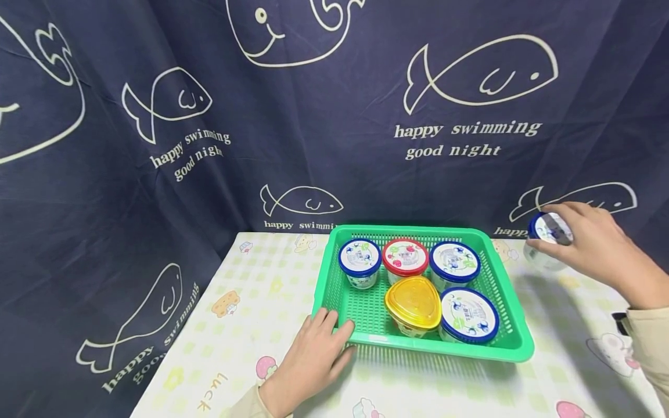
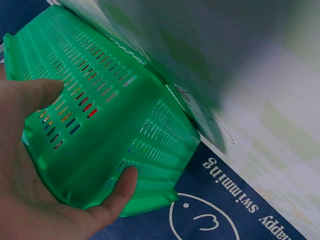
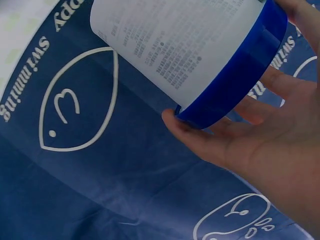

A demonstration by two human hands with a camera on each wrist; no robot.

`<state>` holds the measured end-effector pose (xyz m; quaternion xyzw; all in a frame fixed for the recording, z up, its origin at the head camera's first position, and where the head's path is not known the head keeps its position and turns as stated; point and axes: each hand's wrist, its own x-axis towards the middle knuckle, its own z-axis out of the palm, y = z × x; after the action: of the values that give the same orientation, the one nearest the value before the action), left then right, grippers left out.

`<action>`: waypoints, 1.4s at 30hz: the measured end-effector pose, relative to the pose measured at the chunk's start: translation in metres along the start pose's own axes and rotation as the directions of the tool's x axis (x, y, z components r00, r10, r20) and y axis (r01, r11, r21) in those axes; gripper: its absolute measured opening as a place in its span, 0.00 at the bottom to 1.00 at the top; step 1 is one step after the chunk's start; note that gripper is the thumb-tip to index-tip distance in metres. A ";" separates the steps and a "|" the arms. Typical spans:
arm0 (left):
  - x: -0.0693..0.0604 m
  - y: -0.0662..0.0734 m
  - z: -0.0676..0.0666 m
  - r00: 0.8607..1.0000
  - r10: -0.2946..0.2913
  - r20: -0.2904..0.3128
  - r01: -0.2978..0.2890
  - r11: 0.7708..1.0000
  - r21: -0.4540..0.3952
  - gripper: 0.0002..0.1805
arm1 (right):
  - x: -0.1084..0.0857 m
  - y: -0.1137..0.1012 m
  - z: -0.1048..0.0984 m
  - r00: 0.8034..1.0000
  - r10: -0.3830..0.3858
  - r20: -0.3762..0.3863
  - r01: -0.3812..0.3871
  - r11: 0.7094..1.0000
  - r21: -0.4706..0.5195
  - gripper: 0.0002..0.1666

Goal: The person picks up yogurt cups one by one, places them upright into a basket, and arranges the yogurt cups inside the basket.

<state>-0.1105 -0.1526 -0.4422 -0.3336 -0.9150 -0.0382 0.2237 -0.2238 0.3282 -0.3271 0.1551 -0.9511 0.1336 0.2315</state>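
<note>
My right hand (image 1: pixel 601 244) grips a tub with a blue-rimmed lid (image 1: pixel 546 241) by its lid, above the table to the right of the green basket (image 1: pixel 324 273). In the right wrist view, the tub's white side with printed text (image 3: pixel 165 45) shows, and fingers (image 3: pixel 200 140) curl about the blue rim. My left hand (image 1: pixel 313 360) holds the basket's near left corner, fingers over the rim; the left wrist view shows the corner (image 2: pixel 75 185) between thumb and fingers. Inside stand three blue-lidded tubs (image 1: pixel 360 255), a red-lidded tub (image 1: pixel 405 255) and a tub with a yellow triangular lid (image 1: pixel 414 303).
A pale checked tablecloth (image 1: pixel 251 278) with cartoon prints covers the table. Behind it hangs a dark blue curtain (image 1: pixel 355 145) with white fish drawings and lettering. Within the basket, a bare patch of floor (image 1: pixel 360 310) shows at the near left.
</note>
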 end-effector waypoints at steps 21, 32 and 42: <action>0.000 -0.001 -0.003 1.000 -0.006 -0.010 0.006 1.000 0.003 0.17 | 0.014 -0.055 -0.017 1.000 0.005 0.024 -0.005 1.000 0.010 0.41; 0.000 0.000 0.000 1.000 -0.006 0.014 0.006 1.000 -0.001 0.18 | 0.023 -0.085 -0.019 0.996 -0.078 0.051 0.077 0.997 0.016 0.43; 0.000 -0.001 0.001 1.000 -0.005 0.005 0.005 1.000 0.005 0.17 | 0.035 -0.116 -0.014 0.989 -0.113 0.098 0.109 0.993 0.040 0.44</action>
<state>-0.1112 -0.1527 -0.4428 -0.3310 -0.9164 -0.0356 0.2221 -0.2066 0.2186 -0.2767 0.2181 -0.9490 0.1287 0.1879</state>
